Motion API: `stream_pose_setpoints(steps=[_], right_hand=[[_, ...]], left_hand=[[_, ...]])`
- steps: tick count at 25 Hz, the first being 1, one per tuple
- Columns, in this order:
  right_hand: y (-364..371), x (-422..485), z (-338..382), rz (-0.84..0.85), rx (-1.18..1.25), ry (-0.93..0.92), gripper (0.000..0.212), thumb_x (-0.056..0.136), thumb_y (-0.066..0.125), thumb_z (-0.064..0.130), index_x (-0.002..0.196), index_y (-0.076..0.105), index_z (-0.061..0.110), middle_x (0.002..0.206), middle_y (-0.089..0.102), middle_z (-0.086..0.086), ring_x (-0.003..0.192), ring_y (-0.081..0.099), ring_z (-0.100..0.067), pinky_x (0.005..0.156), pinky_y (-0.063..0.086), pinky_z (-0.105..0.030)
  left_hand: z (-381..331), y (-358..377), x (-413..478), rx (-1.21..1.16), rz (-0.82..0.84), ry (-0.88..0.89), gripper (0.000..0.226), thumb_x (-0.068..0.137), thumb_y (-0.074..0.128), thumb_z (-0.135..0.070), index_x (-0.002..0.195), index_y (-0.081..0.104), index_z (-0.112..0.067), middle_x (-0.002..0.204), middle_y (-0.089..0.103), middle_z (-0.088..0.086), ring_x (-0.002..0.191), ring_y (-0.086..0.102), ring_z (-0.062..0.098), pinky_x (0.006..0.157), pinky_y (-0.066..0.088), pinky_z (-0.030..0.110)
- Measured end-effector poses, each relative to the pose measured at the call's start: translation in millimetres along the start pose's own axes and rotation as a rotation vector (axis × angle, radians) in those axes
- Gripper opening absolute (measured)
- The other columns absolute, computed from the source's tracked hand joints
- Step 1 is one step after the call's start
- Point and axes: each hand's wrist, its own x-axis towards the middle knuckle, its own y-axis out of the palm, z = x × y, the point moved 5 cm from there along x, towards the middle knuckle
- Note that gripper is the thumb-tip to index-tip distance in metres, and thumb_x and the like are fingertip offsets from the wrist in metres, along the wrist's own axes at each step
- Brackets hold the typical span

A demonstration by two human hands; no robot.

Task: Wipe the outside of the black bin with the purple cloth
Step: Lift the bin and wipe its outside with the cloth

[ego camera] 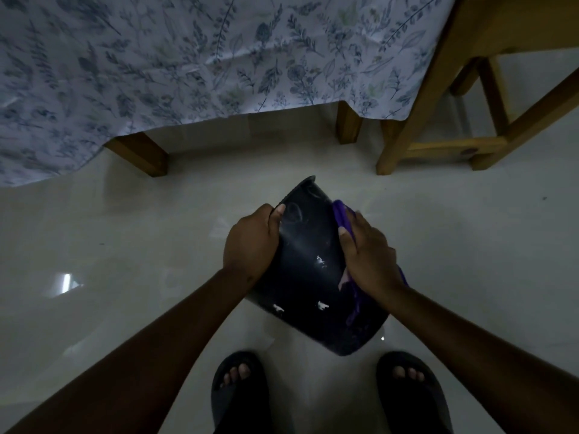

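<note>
A pale, glossy floor (109,220) fills most of the view, with a table under a leaf-print cloth (156,64) at the far side and a wooden chair (438,120) to the right. Near the middle, just ahead of two feet in dark sandals (241,389), the black bin (313,270) is tipped on its side, its narrower end pointing toward the table; whether it touches the floor is hard to tell. White specks dot its upper wall.

The left hand (250,242) wraps the bin's left side, fingers curled around it and thumb on top, steadying it. The right hand (369,258) presses flat on the bin's right side with the purple cloth (340,213) under the palm; the cloth's ends stick out past the fingertips and trail below the wrist.

To wipe well, I would keep the left grip firm, sweep the cloth in long overlapping strokes, then turn the bin so the specked top and the hidden underside get covered too.
</note>
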Motion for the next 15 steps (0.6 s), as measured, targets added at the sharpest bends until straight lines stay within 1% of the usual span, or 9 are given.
stream_pose_setpoints(steps=[1, 2, 4, 6, 7, 11, 12, 13, 15], right_hand=[[-0.1, -6.7, -0.9, -0.008, -0.021, 0.020, 0.056, 0.099, 0.025, 0.046, 0.150, 0.022, 0.025, 0.155, 0.032, -0.008, 0.134, 0.038, -0.033, 0.104, 0.035, -0.048], [2.6, -22.6, 3.0, -0.036, -0.097, -0.053, 0.057, 0.098, 0.023, 0.048, 0.150, 0.022, 0.026, 0.156, 0.029, -0.007, 0.138, 0.033, -0.034, 0.106, 0.033, -0.049], [15.5, -70.7, 18.9, -0.017, -0.236, -0.309, 0.056, 0.097, 0.026, 0.048, 0.150, 0.022, 0.032, 0.159, 0.020, -0.002, 0.145, 0.019, -0.035, 0.109, 0.027, -0.050], [21.0, -79.9, 19.6, -0.005, -0.255, -0.469, 0.055, 0.096, 0.030, 0.048, 0.149, 0.022, 0.035, 0.160, 0.017, 0.001, 0.147, 0.012, -0.032, 0.110, 0.021, -0.050], [16.1, -64.8, 18.1, -0.035, -0.262, -0.462, 0.054, 0.097, 0.029, 0.048, 0.149, 0.022, 0.035, 0.160, 0.020, 0.001, 0.146, 0.014, -0.031, 0.110, 0.021, -0.048], [-1.5, 8.6, -18.8, 0.035, 0.093, 0.050, 0.054, 0.098, 0.024, 0.050, 0.148, 0.029, 0.031, 0.153, 0.037, -0.001, 0.135, 0.041, -0.029, 0.110, 0.033, -0.046], [-0.9, 1.1, -19.8, 0.031, 0.078, 0.090, 0.055, 0.097, 0.023, 0.050, 0.149, 0.028, 0.031, 0.153, 0.037, -0.002, 0.133, 0.042, -0.031, 0.108, 0.035, -0.047], [1.5, -17.3, -13.5, -0.011, 0.001, 0.046, 0.056, 0.097, 0.022, 0.049, 0.149, 0.027, 0.030, 0.155, 0.033, -0.003, 0.134, 0.040, -0.033, 0.107, 0.036, -0.049], [11.1, -64.4, 16.5, -0.039, -0.195, -0.191, 0.057, 0.096, 0.023, 0.049, 0.150, 0.021, 0.032, 0.159, 0.024, -0.003, 0.140, 0.029, -0.038, 0.105, 0.033, -0.054]], left_hand=[[0.2, 1.0, 0.4, 0.020, 0.007, -0.023, 0.041, 0.101, 0.028, -0.043, 0.074, 0.045, -0.017, 0.066, 0.056, 0.003, 0.062, 0.055, 0.024, 0.057, 0.036, 0.031], [0.3, 2.3, 0.8, 0.039, 0.009, -0.035, 0.041, 0.101, 0.027, -0.044, 0.075, 0.044, -0.017, 0.067, 0.056, 0.004, 0.063, 0.056, 0.026, 0.057, 0.038, 0.032], [-3.9, 3.9, 6.2, 0.059, 0.008, -0.018, 0.041, 0.101, 0.027, -0.044, 0.075, 0.043, -0.017, 0.067, 0.055, 0.005, 0.064, 0.055, 0.028, 0.058, 0.039, 0.033], [-9.8, 5.2, 12.5, 0.030, 0.022, 0.015, 0.041, 0.102, 0.029, -0.042, 0.074, 0.044, -0.015, 0.066, 0.053, 0.003, 0.063, 0.054, 0.027, 0.058, 0.036, 0.032], [-10.9, 5.0, 13.8, 0.005, 0.028, 0.021, 0.041, 0.101, 0.030, -0.041, 0.073, 0.044, -0.015, 0.064, 0.052, 0.001, 0.061, 0.052, 0.025, 0.058, 0.034, 0.031], [0.6, 4.3, 4.6, 0.007, 0.017, -0.011, 0.044, 0.101, 0.027, -0.043, 0.075, 0.047, -0.014, 0.067, 0.058, 0.006, 0.062, 0.054, 0.025, 0.058, 0.039, 0.034], [0.5, 3.5, 1.1, 0.018, 0.014, -0.020, 0.044, 0.101, 0.026, -0.044, 0.076, 0.047, -0.014, 0.069, 0.060, 0.008, 0.064, 0.056, 0.027, 0.059, 0.043, 0.035], [-2.0, 3.4, -0.2, 0.031, 0.018, -0.025, 0.044, 0.101, 0.025, -0.045, 0.076, 0.047, -0.015, 0.070, 0.061, 0.008, 0.064, 0.057, 0.028, 0.059, 0.044, 0.035], [-6.3, 4.4, 5.6, 0.067, 0.012, -0.024, 0.042, 0.101, 0.026, -0.045, 0.075, 0.044, -0.017, 0.067, 0.056, 0.005, 0.063, 0.055, 0.027, 0.058, 0.042, 0.034]])
